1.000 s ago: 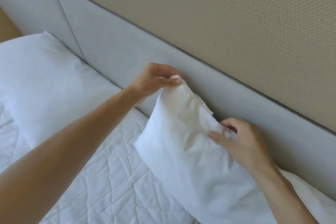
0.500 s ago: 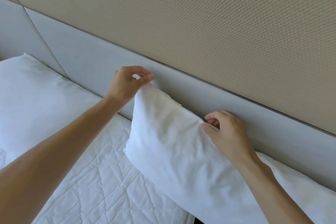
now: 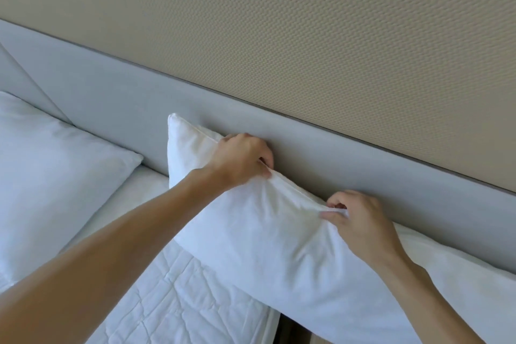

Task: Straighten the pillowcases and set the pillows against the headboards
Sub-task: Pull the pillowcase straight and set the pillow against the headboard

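A white pillow [image 3: 268, 234] leans with its top edge against the grey padded headboard [image 3: 120, 103], its left corner sticking up. My left hand [image 3: 243, 159] grips the pillowcase along the top edge, a little right of that corner. My right hand [image 3: 360, 220] pinches a fold of the pillowcase farther right on the same edge, so the cloth is pulled taut between both hands. A second white pillow [image 3: 50, 173] lies at the left against the headboard.
A white quilted bedspread [image 3: 178, 301] covers the mattress below the pillows. Above the headboard rises a beige textured wall [image 3: 307, 36]. A dark gap [image 3: 290, 329] shows below the held pillow at the bed's edge.
My left hand has left the pillow's left corner and now grips the top edge farther right. The right hand has closed into a pinch on the cloth. The view has shifted right.
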`<state>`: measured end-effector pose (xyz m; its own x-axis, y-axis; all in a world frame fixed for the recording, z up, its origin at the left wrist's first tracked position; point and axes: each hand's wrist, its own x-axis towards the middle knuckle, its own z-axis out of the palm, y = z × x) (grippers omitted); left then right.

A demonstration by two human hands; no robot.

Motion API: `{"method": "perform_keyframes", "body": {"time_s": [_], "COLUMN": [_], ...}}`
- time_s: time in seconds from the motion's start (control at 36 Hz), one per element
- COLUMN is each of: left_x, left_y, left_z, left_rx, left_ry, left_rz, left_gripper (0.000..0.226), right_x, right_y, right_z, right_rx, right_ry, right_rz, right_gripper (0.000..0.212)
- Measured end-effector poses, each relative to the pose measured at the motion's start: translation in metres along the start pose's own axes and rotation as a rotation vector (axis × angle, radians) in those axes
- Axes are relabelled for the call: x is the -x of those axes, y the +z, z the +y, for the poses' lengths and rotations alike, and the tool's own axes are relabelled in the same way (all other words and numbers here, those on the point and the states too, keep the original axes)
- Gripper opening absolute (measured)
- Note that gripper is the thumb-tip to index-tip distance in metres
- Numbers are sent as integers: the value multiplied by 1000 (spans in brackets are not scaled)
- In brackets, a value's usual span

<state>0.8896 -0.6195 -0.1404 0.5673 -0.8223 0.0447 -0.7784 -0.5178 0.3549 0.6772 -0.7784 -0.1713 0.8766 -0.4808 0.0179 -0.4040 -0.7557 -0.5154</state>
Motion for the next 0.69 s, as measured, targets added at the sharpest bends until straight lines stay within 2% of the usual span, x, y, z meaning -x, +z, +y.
{"method": "perform_keyframes", "body": {"time_s": [0.11,0.17,0.28,0.36,0.42,0.47,0.56,0.69], "left_x": [3,5,4,2,2,1,-2,-9], "left_y": [-5,-4,3,12,23,39,57,58], "left_z": [-2,1,14,36,54,72,91,101], "left_rx": [80,75,80,132,53,-47,-101,-13], "left_ry": [-80,-98,-38,41,127,200,204,100], "left_rz": [114,114,42,-96,-186,-221,-186,-50], "left_gripper": [6,6,5,30,42,44,32,11], "right_x": [-4,-3,4,12,20,27,36,39], "right_y": [-6,-7,-14,-22,-28,-32,-38,-49], "right_z": [0,0,13,32,45,56,68,76], "right_rx": [-82,-106,-114,-47,6,52,113,27], "right_ry": [-2,11,22,64,85,118,141,117], "right_rz": [136,148,59,-23,-49,-52,-28,77], "right_gripper": [18,17,11,24,30,28,18,23]}}
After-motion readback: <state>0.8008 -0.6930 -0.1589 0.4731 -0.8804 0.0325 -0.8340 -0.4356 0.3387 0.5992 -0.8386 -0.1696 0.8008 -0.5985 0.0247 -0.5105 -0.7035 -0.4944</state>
